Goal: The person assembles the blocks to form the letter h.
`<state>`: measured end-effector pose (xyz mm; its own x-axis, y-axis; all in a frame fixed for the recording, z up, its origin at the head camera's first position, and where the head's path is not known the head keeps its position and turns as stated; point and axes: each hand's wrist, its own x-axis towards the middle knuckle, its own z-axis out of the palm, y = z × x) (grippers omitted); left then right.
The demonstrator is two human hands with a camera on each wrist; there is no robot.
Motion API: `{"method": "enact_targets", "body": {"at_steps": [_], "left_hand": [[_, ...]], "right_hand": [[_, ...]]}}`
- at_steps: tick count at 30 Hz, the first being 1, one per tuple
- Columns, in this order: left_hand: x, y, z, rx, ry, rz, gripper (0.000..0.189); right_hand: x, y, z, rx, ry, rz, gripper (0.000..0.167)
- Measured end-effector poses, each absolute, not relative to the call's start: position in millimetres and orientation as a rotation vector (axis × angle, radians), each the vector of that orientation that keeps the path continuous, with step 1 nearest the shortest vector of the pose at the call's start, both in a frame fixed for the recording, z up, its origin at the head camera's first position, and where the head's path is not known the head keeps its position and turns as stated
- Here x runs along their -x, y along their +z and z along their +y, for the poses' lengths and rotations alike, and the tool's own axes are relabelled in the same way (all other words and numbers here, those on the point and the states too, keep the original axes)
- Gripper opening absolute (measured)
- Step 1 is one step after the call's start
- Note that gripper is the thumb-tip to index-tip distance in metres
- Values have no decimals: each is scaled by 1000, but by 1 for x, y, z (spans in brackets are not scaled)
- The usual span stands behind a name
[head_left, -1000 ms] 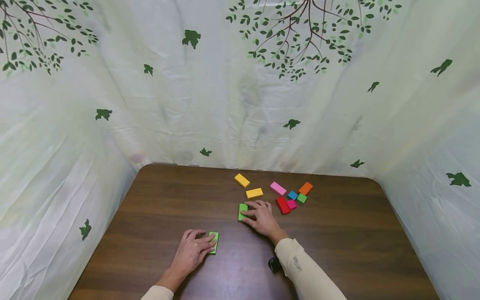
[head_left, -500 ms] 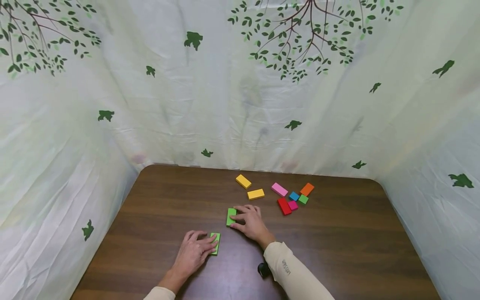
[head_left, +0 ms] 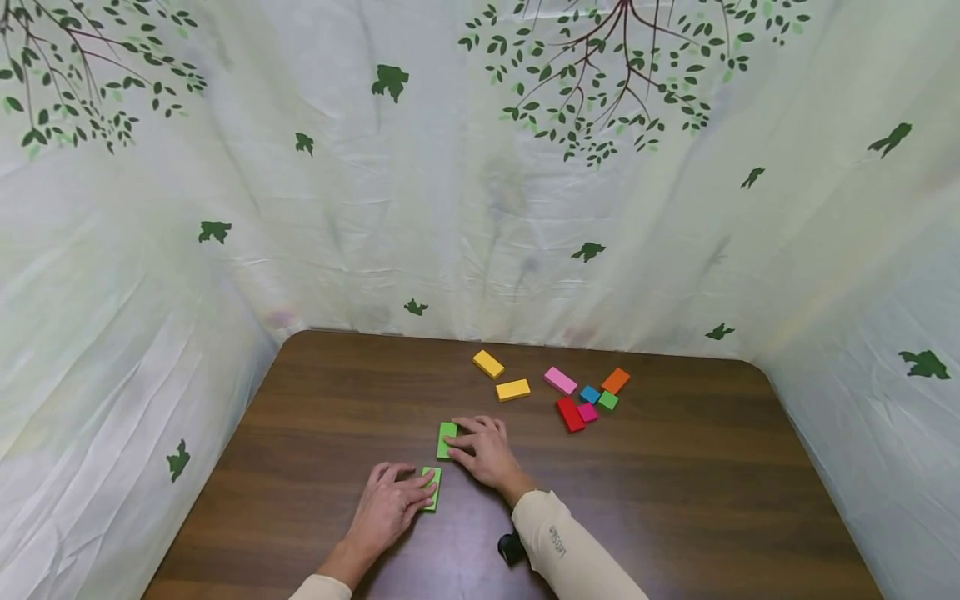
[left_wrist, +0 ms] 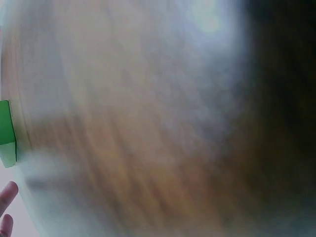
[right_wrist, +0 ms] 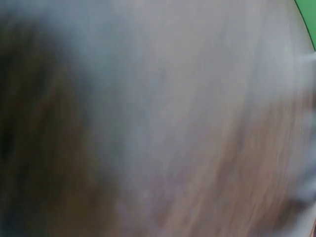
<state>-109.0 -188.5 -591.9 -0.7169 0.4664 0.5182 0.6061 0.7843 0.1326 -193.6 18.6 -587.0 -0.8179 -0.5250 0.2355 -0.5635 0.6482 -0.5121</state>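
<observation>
Two flat light-green rectangular blocks lie near the middle of the table. In the head view my left hand holds the nearer green block, its fingertips over the block's face and side. Just beyond it, my right hand grips the farther green block between thumb and fingers from the right. A small gap separates the blocks, the farther one slightly left. The left wrist view catches a green block at its left edge, with fingertips below. Only a green corner shows in the blurred right wrist view.
Two yellow blocks lie beyond my right hand. Farther right sits a loose cluster with a pink block, a red block, an orange block and several smaller ones. A white leaf-printed curtain surrounds the brown table.
My right hand has moved left and toward the person with its green block, bringing it close to the other green block. My left hand has stayed in place on its block.
</observation>
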Motion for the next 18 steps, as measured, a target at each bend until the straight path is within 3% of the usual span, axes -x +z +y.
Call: {"method": "enact_targets", "body": {"at_steps": [18], "left_hand": [[112, -595, -190, 807, -433, -2461, 20]], "right_hand": [[186, -592, 6, -994, 901, -2654, 25]]}}
